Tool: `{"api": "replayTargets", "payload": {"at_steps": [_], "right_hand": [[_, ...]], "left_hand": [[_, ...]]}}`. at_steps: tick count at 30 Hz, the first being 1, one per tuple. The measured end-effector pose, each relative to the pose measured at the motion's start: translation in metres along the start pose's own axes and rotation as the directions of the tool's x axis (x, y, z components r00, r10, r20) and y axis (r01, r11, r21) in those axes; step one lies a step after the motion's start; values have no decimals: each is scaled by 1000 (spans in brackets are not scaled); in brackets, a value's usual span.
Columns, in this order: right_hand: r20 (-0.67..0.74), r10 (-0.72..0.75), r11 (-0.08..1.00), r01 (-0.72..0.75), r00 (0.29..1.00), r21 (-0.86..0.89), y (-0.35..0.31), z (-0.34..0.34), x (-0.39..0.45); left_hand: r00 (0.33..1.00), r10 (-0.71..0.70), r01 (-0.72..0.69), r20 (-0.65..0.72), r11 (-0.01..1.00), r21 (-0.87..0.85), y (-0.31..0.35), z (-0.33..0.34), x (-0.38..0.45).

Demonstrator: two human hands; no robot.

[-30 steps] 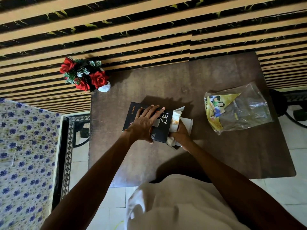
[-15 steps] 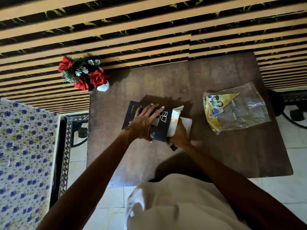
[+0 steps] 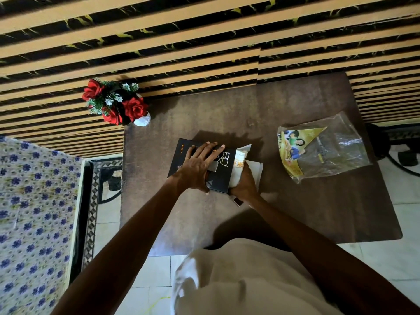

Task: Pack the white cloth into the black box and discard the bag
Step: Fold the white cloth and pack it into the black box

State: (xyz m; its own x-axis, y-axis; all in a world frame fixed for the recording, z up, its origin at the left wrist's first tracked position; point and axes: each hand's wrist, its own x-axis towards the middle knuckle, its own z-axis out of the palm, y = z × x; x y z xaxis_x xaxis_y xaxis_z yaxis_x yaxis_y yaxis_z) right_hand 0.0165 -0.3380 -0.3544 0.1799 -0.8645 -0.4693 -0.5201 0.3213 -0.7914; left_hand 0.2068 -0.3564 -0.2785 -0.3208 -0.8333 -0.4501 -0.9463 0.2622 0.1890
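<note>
Brown table (image 3: 250, 110) against a striped black-and-tan wall (image 3: 181, 42); floral bedspread (image 3: 34, 212) at far left, then red roses (image 3: 118, 103) in a white vase on the table's back left corner. Black box (image 3: 225, 176) lying flat near the middle, left hand (image 3: 197, 169) spread flat on its lid, fingers straight, pressing down. Just right of it, white cloth (image 3: 241, 159) sticking out of the box's open end, right hand (image 3: 245, 185) curled against cloth and flap. Best done by pinning the box steady and feeding the cloth in evenly before shutting the flap. Further right, 1 clear bag (image 3: 329, 151) lying apart, not yet discarded. Pale tiled floor (image 3: 404, 258) beyond.
</note>
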Motion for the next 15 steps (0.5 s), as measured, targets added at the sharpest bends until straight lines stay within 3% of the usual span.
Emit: {"api": "replayTargets", "payload": {"at_steps": [6, 13, 15], "right_hand": [[-28, -8, 1000, 8, 1000, -22, 0, 5, 2], [157, -53, 996, 41, 986, 81, -12, -11, -2], [184, 19, 995, -37, 983, 95, -21, -8, -2]], "left_hand": [[1000, -8, 8, 8, 1000, 4, 1, 0, 1], [1000, -2, 2, -4, 1000, -16, 1, 2, 3], [1000, 1, -1, -12, 1000, -5, 0, 3, 2]]}}
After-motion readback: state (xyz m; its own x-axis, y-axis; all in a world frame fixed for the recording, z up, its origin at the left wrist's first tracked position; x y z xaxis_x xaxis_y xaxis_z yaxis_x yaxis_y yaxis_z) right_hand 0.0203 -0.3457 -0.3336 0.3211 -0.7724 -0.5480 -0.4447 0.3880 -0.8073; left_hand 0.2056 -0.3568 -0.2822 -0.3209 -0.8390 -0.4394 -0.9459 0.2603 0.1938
